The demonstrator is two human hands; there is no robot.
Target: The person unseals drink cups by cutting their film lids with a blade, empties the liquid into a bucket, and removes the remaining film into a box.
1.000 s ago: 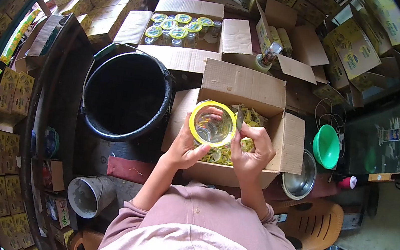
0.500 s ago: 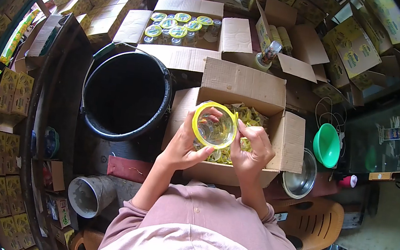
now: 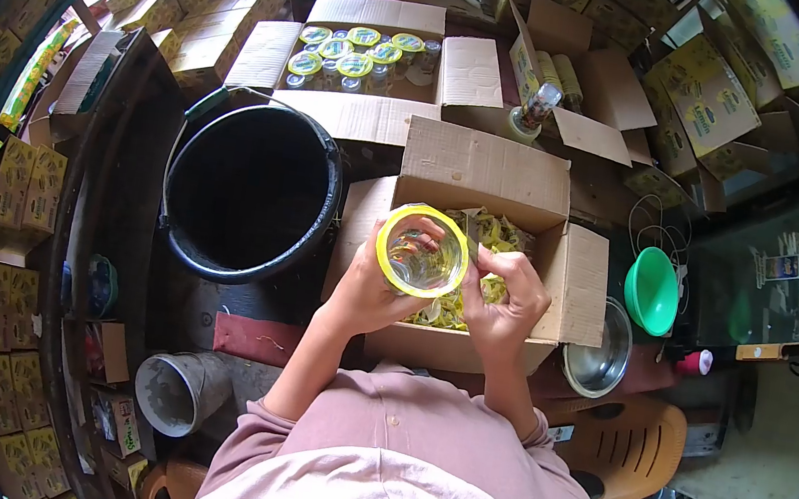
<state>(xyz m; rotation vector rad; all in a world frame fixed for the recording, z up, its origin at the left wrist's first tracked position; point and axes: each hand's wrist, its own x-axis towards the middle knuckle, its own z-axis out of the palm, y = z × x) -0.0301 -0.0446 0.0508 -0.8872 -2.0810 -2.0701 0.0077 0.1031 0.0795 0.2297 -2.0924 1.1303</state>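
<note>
In my left hand (image 3: 370,281) is a clear cup (image 3: 421,262) with a yellow rim, its round end facing up toward me. The fingers wrap around its far side and show through the clear wall. My right hand (image 3: 511,300) is closed in a pinch just right of the rim; what sits between its fingertips is too small to make out. Below both hands, an open cardboard box (image 3: 486,165) holds a heap of crumpled yellow-green strips or wrappers (image 3: 498,232).
A large black bucket (image 3: 321,229) stands to the left. Behind, another open carton (image 3: 375,12) holds several yellow-lidded cups (image 3: 355,64). A filled bottle-like container (image 3: 536,111) stands near the back right. On the right are a green bowl (image 3: 651,291) and a metal bowl (image 3: 616,354).
The cup has shifted slightly left and turned a little in my left hand, whose thumb has moved in under the rim. My right fingertips stay close beside the rim.
</note>
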